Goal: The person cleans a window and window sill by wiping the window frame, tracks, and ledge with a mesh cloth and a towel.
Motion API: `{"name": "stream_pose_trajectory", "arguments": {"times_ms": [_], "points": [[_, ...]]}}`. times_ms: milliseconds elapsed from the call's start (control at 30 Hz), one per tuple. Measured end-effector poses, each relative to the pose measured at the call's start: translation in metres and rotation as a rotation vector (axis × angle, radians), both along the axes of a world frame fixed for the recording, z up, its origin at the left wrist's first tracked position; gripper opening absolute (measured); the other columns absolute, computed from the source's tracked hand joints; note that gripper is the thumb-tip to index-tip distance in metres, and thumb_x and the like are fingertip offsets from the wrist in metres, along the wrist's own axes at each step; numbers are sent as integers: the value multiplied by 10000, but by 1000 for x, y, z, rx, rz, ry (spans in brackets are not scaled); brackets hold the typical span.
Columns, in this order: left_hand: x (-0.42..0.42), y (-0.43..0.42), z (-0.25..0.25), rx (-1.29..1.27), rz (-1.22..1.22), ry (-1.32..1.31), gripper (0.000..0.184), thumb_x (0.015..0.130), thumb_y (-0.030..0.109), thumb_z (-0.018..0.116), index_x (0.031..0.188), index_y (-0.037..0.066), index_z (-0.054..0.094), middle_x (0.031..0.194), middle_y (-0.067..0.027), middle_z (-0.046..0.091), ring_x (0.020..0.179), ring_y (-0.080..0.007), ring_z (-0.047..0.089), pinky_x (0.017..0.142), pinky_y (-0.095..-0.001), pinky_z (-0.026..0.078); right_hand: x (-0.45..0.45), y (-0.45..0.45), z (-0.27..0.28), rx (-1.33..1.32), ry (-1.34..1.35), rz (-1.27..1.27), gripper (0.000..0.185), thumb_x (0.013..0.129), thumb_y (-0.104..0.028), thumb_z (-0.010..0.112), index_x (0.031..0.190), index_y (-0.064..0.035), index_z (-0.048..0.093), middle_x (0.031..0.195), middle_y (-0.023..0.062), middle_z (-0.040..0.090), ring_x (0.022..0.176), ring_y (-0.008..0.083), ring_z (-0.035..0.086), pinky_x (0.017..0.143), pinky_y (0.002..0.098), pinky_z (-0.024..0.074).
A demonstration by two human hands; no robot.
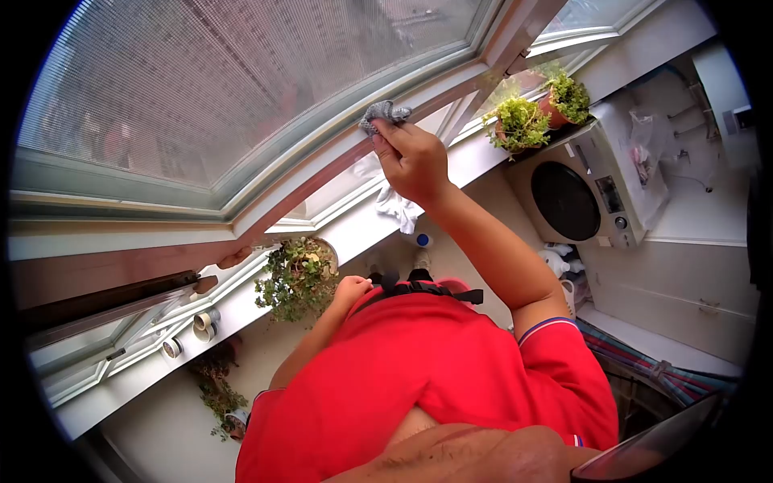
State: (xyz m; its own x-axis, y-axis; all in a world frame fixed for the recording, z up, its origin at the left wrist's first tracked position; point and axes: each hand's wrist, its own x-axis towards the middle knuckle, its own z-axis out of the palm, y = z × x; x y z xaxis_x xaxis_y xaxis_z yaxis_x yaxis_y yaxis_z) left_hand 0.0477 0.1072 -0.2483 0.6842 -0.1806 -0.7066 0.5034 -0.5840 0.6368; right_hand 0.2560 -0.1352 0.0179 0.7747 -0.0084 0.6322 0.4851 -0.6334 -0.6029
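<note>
My right hand [415, 161] is raised with its fingers closed on a grey cloth [385, 114]. The bunched cloth touches the white window frame [322, 157] along the lower edge of the large pane [201, 97]. Low by my waist, my left hand [351, 291] is curled near the black waist strap [411, 291]. A small pale spot shows at its fingertips, but what it holds, if anything, cannot be made out. Below the frame, a white cloth [396, 208] hangs over the window sill [362, 233].
Potted plants stand on the sill: a leafy one [298, 278] at left and two green ones [519, 125] at right. Small cups [205, 324] sit farther left. A washing machine [576, 193] stands at right. A blue-capped object [423, 240] is near my feet.
</note>
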Motion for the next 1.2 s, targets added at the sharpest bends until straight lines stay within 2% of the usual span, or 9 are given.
{"name": "stream_pose_trajectory", "arguments": {"times_ms": [267, 367, 500, 600, 700, 733, 833, 967, 1200], "points": [[-19, 25, -11, -209, 391, 138, 315, 984, 234, 652, 837, -27, 753, 778, -89, 754, 700, -152, 698, 676, -310, 549, 70, -153, -14, 79, 58, -445, 285, 973, -234, 672, 1140, -23, 767, 998, 216, 760, 934, 324, 756, 826, 351, 564], [-34, 35, -10, -106, 276, 115, 327, 982, 255, 651, 839, -18, 760, 776, -91, 759, 701, -155, 701, 683, -319, 549, 66, -125, -17, 129, 27, -459, 316, 979, -224, 669, 1175, 10, 749, 1039, 204, 773, 951, 283, 762, 862, 339, 566], [-44, 34, -7, 20, 155, 75, 322, 931, 329, 674, 853, 38, 786, 784, -115, 762, 710, -220, 718, 715, -365, 552, 44, -62, -23, 380, 143, -364, 310, 989, -178, 666, 1197, 42, 735, 1031, 180, 785, 925, 203, 744, 838, 305, 557], [-41, 26, -10, 44, 108, 65, 323, 907, 357, 682, 838, 62, 792, 788, -128, 757, 747, -243, 728, 737, -380, 555, -5, 33, -15, 376, 195, -129, 270, 966, -87, 688, 1173, 81, 729, 778, 125, 742, 614, 121, 623, 590, 260, 489], [-31, 16, -12, -6, 124, 80, 327, 922, 344, 676, 821, 52, 784, 789, -117, 760, 741, -238, 723, 731, -382, 554, -39, 106, -15, 235, 102, 151, 241, 942, -97, 706, 1156, 5, 750, 754, 195, 702, 542, 253, 625, 557, 340, 492], [-29, 14, -19, -42, 143, 88, 328, 927, 338, 673, 816, 49, 781, 788, -114, 760, 737, -233, 721, 728, -381, 554, -52, 124, -12, 140, 133, 257, 287, 967, -116, 700, 1236, -19, 724, 742, 157, 687, 583, 172, 605, 583, 293, 476], [-16, 12, 4, -76, 194, 67, 339, 944, 318, 665, 786, 35, 766, 771, -94, 759, 716, -210, 711, 712, -371, 550, -72, 163, 8, -31, 261, 376, 324, 945, -170, 710, 1263, -111, 714, 783, 161, 707, 642, 329, 677, 612, 392, 528], [-7, 19, 18, -18, 185, -100, 304, 935, 283, 648, 774, 50, 758, 748, -107, 740, 701, -268, 698, 685, -398, 543, -66, 158, 10, -49, 288, 402, 328, 946, -155, 691, 1273, -130, 709, 805, 152, 725, 655, 310, 700, 614, 385, 534], [15, 39, 138, 42, 337, -602, 232, 922, 250, 630, 838, 66, 743, 788, -155, 708, 743, -341, 690, 696, -438, 537, -67, 191, 0, -107, 205, 396, 335, 948, -120, 676, 1282, -109, 706, 697, 156, 656, 579, 338, 634, 557, 420, 487]]}}
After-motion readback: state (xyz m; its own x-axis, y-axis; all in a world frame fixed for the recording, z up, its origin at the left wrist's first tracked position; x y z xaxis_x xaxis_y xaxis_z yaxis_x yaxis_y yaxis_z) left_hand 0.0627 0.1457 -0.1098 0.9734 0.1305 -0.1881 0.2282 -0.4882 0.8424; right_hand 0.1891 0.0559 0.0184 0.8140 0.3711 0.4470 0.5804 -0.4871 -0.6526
